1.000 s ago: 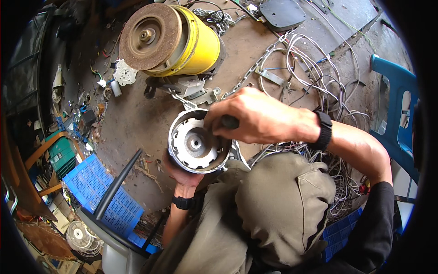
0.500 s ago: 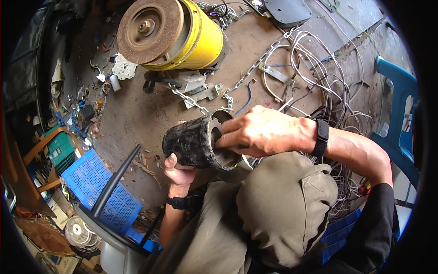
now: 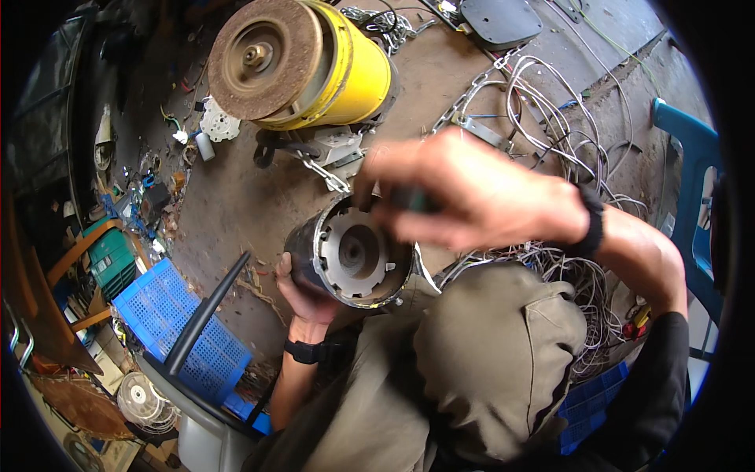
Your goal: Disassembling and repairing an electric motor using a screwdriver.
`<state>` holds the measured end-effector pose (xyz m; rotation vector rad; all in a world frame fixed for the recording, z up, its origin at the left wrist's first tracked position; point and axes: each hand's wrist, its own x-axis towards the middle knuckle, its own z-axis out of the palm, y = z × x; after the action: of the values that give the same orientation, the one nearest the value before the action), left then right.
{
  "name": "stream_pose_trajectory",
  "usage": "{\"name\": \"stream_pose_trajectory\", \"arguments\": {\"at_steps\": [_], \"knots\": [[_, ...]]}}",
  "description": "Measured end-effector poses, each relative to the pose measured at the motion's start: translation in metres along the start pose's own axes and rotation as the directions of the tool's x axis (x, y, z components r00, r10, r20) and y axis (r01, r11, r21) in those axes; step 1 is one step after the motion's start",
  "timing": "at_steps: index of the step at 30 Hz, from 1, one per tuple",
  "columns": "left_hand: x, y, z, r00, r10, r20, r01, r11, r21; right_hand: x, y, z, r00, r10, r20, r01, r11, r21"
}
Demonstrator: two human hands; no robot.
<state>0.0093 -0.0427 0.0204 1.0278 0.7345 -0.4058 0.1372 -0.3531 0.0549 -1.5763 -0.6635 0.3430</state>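
My left hand (image 3: pixel 303 295) is wrapped round the lower left side of a black cylindrical housing (image 3: pixel 308 250), holding it above my lap with its open end tilted up. Inside its rim sits a grey toothed metal ring (image 3: pixel 334 271) round a dark, round hollow. Just above the upper right of that rim is my right hand (image 3: pixel 464 189), smeared by motion. Something dark shows between its fingers, too blurred to name.
Beyond the housing lies a yellow drum-shaped machine (image 3: pixel 358 79) with a rusty disc (image 3: pixel 228 63) and a metal chain (image 3: pixel 322 175). Tangled cables (image 3: pixel 550 118) spread to the right. A blue plastic basket (image 3: pixel 169 315) and a black chair arm (image 3: pixel 208 315) are at left.
My right hand has come out of the housing's open end and moved up. The housing has turned so that its opening and toothed ring face up toward me more.
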Motion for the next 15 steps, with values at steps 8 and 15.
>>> {"name": "stream_pose_trajectory", "arguments": {"at_steps": [8, 15], "knots": [[-0.003, -0.008, 0.003, 0.921, -0.283, 0.268, 0.389, 0.688, -0.613, -0.062, 0.019, -0.041, 0.596, 0.652, -0.469, -0.268, 0.712, 0.649], [-0.012, -0.018, -0.010, 0.880, -0.354, 0.317, 0.475, 0.630, -0.615, -0.115, 0.022, -0.005, 0.697, 0.696, -0.173, -0.435, 0.602, 0.669]]}}
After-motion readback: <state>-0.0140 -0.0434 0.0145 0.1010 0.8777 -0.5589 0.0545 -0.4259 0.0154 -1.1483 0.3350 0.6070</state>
